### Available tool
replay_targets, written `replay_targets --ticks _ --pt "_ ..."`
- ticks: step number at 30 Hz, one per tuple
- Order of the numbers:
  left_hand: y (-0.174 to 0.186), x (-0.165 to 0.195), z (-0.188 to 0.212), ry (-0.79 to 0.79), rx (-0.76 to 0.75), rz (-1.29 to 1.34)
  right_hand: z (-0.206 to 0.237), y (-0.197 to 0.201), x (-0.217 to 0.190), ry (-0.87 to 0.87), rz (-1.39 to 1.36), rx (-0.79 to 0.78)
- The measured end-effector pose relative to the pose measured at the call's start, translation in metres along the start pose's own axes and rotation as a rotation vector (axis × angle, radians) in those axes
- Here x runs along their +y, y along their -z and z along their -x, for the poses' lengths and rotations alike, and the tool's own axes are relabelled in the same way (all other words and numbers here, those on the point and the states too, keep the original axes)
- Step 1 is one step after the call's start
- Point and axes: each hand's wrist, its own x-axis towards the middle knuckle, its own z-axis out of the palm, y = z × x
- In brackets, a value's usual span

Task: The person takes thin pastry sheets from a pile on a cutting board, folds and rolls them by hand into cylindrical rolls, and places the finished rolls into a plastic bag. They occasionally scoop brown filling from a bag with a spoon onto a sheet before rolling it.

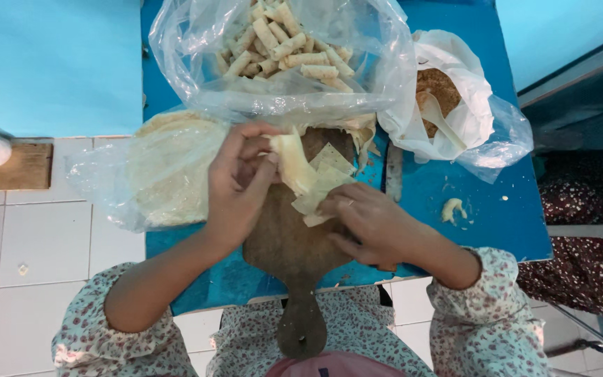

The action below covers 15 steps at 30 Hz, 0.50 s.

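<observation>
Left hand (240,183) pinching half-rolled pastry sheet (300,169); right hand (366,222) pressing its edge onto wooden board (289,241). Finished rolls (284,43) bagged at 12 o'clock; wrapper stack (170,167) left at 9.

Pale pastry sheet (301,174), half rolled, tilted over a wooden board (284,241).
</observation>
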Motion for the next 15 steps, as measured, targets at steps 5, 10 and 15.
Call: replay_targets --ticks 5,10,15 --pt "-0.008 -0.006 0.009 0.025 -0.092 -0.098 0.002 -0.001 -0.004 -0.122 -0.445 0.38" --pt "-0.022 -0.015 0.016 0.114 -0.153 -0.212 0.005 -0.026 0.0 -0.127 -0.473 0.431" --pt "-0.023 -0.018 0.016 0.052 -0.198 -0.251 0.012 -0.042 0.002 -0.255 -0.451 0.524"
